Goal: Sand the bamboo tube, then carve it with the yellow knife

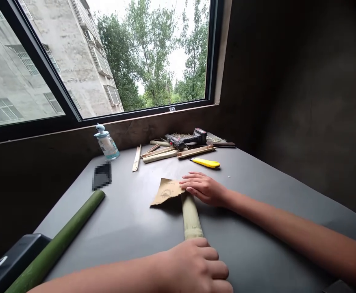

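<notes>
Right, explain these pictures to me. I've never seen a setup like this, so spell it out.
There is no machine here: this one view comes from a camera worn on a person's head, looking down at their own bare hands. The right hand rests its fingers on a sheet of sandpaper laid over a pale piece of bamboo. The left hand lies over that bamboo's near end. The grey table also carries a green bamboo pole, a yellow utility knife, a cordless drill, bamboo strips and a bottle.
</notes>
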Available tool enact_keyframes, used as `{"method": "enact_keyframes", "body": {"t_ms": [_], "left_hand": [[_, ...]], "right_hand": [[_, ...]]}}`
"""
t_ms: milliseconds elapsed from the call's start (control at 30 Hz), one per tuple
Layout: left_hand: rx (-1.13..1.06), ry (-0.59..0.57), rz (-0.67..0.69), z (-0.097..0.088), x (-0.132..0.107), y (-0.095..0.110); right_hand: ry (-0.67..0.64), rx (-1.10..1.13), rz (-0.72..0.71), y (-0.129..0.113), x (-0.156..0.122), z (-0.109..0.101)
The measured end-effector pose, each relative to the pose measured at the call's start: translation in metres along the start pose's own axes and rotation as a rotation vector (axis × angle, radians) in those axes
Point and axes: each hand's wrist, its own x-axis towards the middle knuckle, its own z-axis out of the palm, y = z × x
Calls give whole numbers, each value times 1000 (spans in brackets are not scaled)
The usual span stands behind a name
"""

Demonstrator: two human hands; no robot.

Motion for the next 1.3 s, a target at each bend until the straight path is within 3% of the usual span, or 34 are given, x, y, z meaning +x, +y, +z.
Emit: {"method": "enact_keyframes", "body": {"t_ms": [233, 333, 500, 633, 733, 833, 933, 1133, 1300], "left_hand": [[-53, -30, -34, -4, 1, 0], [-111, -41, -118, -10, 0, -3], [-95, -50, -582, -32, 3, 8], [-36, -98, -858, -53, 4, 33], [7, -53, -1079, -64, -2, 55], [33, 35, -1266, -64, -10, 79], [17, 81, -1364, -53, -15, 99], [25, 85, -1485, -28, -7, 109], [-14, 74, -1544, -39, -6, 87]], "right_hand": [[64, -86, 4, 8, 0, -10], [112, -97, 39, 9, 0, -13], [214, -128, 222, 15, -3, -23], [264, -161, 397, 17, -6, -37], [302, -193, 523, 18, -6, -50], [339, -216, 647, 24, -6, -63], [366, -209, 738, 35, -8, -73], [248, -91, 799, 41, -9, -75], [61, -3, 848, 34, -7, -71]]}}
